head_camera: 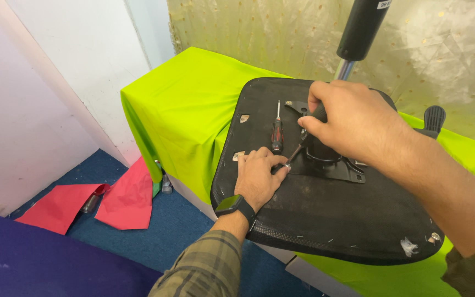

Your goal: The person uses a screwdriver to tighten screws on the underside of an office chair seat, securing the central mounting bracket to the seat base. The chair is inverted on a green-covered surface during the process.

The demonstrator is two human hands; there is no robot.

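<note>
The right hand (pixel 353 124) is clenched around the handle of a screwdriver (pixel 297 149), its shaft angled toward seven o'clock. The left hand (pixel 258 177) is laid flat on the upturned black seat base (pixel 325 220) on the green-draped worktop (pixel 182 104), fingertips pinching the tip at the metal plate (pixel 333 168). One spare screwdriver (pixel 277 131) is noted at twelve o'clock of the left hand. Two red sheets (pixel 105 201) lie on the floor. The held handle is mostly hidden.
</note>
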